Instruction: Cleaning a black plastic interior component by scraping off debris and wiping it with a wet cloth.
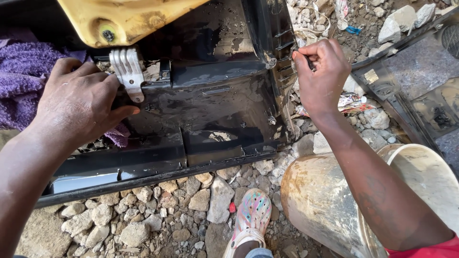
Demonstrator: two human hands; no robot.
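The left hand [79, 102] lies flat, fingers spread, steadying the wet black car floor panel [210, 100] beside its silver bracket [128, 71], while right-hand [321, 76] fingers pinch a small dark tool [308, 61] at the panel's ribbed edge.

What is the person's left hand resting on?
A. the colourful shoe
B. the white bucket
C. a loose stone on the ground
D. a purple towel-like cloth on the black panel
D: the left hand lies flat on the purple cloth, which sits against the wet black panel, far from the white bucket.
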